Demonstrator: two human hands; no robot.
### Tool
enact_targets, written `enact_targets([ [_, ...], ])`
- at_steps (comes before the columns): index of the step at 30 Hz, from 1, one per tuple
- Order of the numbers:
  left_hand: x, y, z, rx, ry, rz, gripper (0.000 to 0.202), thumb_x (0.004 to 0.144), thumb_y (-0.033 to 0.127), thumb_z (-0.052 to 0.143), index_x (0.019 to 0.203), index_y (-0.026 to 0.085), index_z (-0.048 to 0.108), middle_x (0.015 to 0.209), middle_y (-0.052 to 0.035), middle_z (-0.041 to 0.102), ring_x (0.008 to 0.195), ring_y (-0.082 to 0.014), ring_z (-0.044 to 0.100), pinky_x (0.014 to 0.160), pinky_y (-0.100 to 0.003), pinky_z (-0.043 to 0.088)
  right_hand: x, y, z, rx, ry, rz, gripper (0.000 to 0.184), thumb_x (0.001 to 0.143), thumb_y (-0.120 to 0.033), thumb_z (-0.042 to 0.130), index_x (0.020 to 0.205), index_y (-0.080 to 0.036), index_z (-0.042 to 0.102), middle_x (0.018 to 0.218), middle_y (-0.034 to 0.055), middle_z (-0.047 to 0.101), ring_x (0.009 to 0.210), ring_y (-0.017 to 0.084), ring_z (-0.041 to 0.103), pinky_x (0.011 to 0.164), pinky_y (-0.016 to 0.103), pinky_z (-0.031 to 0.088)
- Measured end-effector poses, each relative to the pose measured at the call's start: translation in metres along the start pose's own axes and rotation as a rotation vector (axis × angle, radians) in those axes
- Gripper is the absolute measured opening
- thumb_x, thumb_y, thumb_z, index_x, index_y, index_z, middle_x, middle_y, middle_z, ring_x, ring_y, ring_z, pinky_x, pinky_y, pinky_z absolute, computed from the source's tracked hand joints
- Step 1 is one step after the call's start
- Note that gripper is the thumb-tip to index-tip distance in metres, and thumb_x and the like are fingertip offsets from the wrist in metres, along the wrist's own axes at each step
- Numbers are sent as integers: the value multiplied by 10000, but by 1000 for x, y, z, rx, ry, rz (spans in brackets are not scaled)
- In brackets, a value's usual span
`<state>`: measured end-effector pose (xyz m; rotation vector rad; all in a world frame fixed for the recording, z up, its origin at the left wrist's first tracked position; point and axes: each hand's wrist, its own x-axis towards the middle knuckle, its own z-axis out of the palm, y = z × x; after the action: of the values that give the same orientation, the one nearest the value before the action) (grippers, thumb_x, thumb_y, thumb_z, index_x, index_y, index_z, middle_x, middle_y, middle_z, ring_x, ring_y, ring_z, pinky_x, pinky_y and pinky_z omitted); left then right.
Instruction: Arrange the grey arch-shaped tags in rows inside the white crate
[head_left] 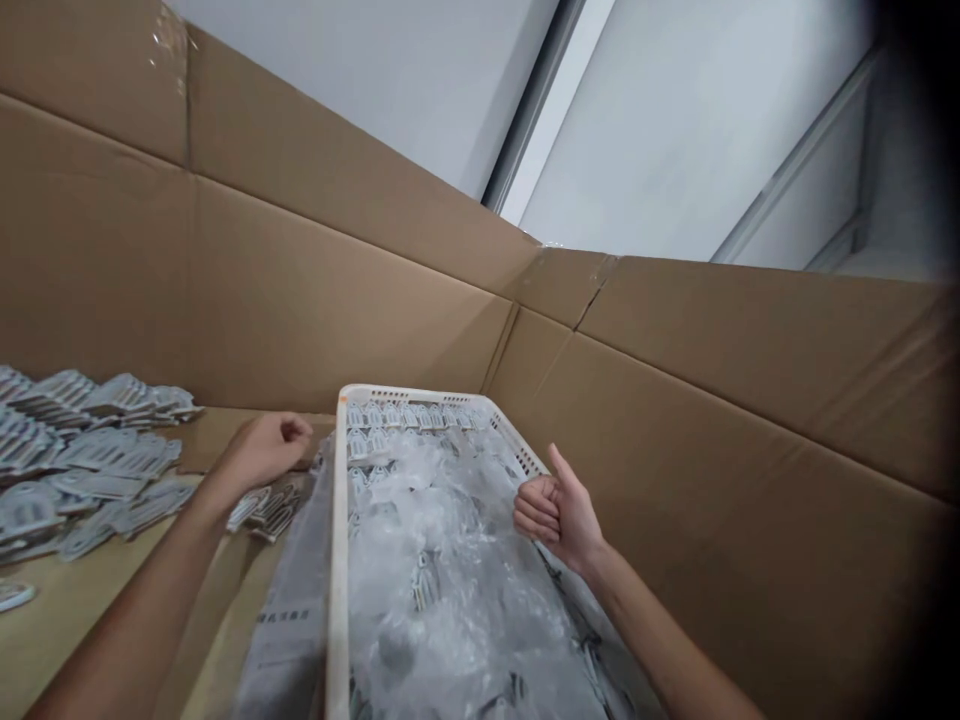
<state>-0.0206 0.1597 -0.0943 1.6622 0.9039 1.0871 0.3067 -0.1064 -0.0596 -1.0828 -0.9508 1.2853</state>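
Observation:
A white perforated plastic crate [339,520] lies in front of me, filled with clear plastic bags [442,560] and small flat grey-and-white parts. My right hand [556,512] rests at the crate's right rim with its fingers curled into a fist and the thumb raised; I see nothing in it. My left hand [264,450] sits left of the crate's far corner, fingers curled closed, just above a few loose flat parts [266,508] on the cardboard. What the left fingers hold, if anything, is hidden.
Piles of the same flat grey parts [82,450] cover the cardboard surface [67,610] at the left. Tall brown cardboard walls [300,280] enclose the area at the back and right. A grey plastic sheet [289,600] hangs beside the crate's left wall.

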Motion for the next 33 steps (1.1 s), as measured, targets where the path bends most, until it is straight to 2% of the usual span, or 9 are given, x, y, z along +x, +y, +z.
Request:
enact_targets([
  [2,-7,29,4,24,52,-26,119,737,290,748,760,173,745,726,-37,690,722,-200,589,691,-311,445,-2,0,-1,6,-11,-19,794,966,-843,351,437,-258,259,389,-75,156,350,76,124,451,289,131],
  [5,-19,63,10,-162,-108,-133,232,815,401,742,843,173,774,816,-87,721,795,-226,657,764,-343,520,-6,-1,-3,26,-1,-54,788,988,-812,340,435,-255,266,396,-68,155,368,81,124,472,300,153],
  [11,-36,89,17,-327,-194,-220,319,752,498,813,798,184,780,786,-88,679,713,-216,624,654,-336,544,-8,5,1,21,16,-49,771,998,-763,372,422,-256,298,401,-59,171,372,93,145,475,305,191],
  [14,-40,97,23,-305,-173,-215,270,729,462,809,741,196,759,741,-70,657,693,-208,607,640,-322,530,-9,1,5,41,63,-48,728,975,-749,407,492,-221,545,478,24,435,448,149,434,541,309,362],
  [18,-46,107,32,-284,-232,-203,290,770,458,750,647,207,675,659,-39,579,629,-178,539,587,-291,471,-12,-5,6,71,79,-17,659,954,-686,431,948,-147,810,868,154,731,819,261,679,819,380,516],
  [23,-56,112,47,-272,-378,-188,372,848,468,654,591,211,575,609,-16,452,557,-150,422,529,-281,388,-15,-1,5,119,95,-25,489,869,-407,542,1178,-128,800,420,-60,327,399,138,251,492,301,317],
  [27,-63,113,57,-285,-444,-217,358,868,441,622,609,204,555,617,-16,426,549,-146,385,519,-273,380,-20,-1,7,171,141,-83,573,673,-228,593,1185,-78,802,485,-8,474,421,127,290,445,286,211],
  [30,-66,112,62,-332,-502,-260,345,889,393,602,626,195,499,602,7,365,528,-124,286,481,-238,314,-25,-4,6,273,71,-38,583,954,-453,530,1274,-20,754,410,-69,334,383,97,164,426,252,186],
  [33,-69,111,66,-425,-547,-330,344,903,375,585,641,195,454,599,27,301,523,-113,194,469,-224,279,-27,-5,2,340,-29,12,896,1038,-737,327,1330,17,713,400,-102,269,373,78,89,412,227,167],
])
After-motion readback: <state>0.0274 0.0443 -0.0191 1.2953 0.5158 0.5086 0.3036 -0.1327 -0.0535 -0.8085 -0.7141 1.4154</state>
